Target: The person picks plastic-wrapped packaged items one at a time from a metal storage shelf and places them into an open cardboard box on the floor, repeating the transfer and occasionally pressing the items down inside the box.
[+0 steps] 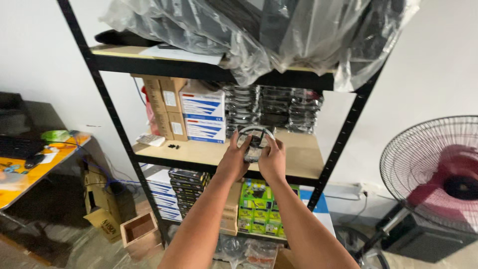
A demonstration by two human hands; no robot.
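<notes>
Packet: a small clear plastic packet (255,142) with a dark coiled item inside, held up at the centre of the frame, in front of the middle shelf (298,157) of a black metal rack.
Left hand: the left hand (233,158) pinches the packet's left edge, thumb on the near side, fingers behind.
Right hand: the right hand (272,158) pinches the right edge the same way; both grips are pressed onto the packet, and the two hands nearly touch beneath it.
Doing it well: my judgement is that holding by the edges suits a thin, slippery wrapper; a light, even pinch on both sides keeps it flat and avoids creasing what is inside. Keeping it just above the shelf board means a slip has little way to fall.
Look: the wrapper is glossy and see-through, catching white glare along its curved top edge; the contents read as a black ring or coil, details too small to tell.
Behind: a stack of similar packets (271,109) sits at the back of the same shelf, above the hands in the frame.
Left of centre: white-and-blue boxes (202,117) and brown cartons (167,107) stand on the shelf.
Right edge: a standing fan (438,172).
</notes>
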